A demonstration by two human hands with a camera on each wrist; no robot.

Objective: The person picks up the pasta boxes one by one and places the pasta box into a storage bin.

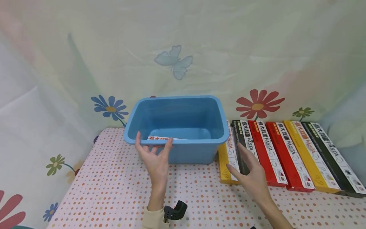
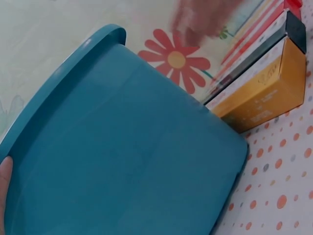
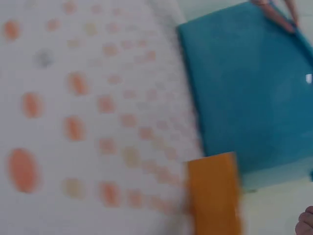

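A blue plastic basin (image 1: 191, 152) stands at the table's middle. At its front rim, my left hand (image 1: 155, 160) grips the edge, with some digits over the rim and others below it. One finger (image 2: 5, 181) shows along the rim in the left wrist view. A pasta box (image 1: 163, 138) lies inside the basin, mostly hidden by the front wall. To the right, my right hand (image 1: 253, 175) hovers with fingers spread and nothing held. The closest boxes to it are a yellow pasta box (image 1: 226, 168) beside the basin and a black pasta box (image 1: 239, 152).
Farther right lie two red pasta boxes (image 1: 264, 152), another yellow pasta box (image 1: 311, 156) and another black pasta box (image 1: 334, 159), side by side. A dotted cloth (image 1: 114, 184) covers the table. Behind the basin hangs a flowered curtain (image 1: 200, 31).
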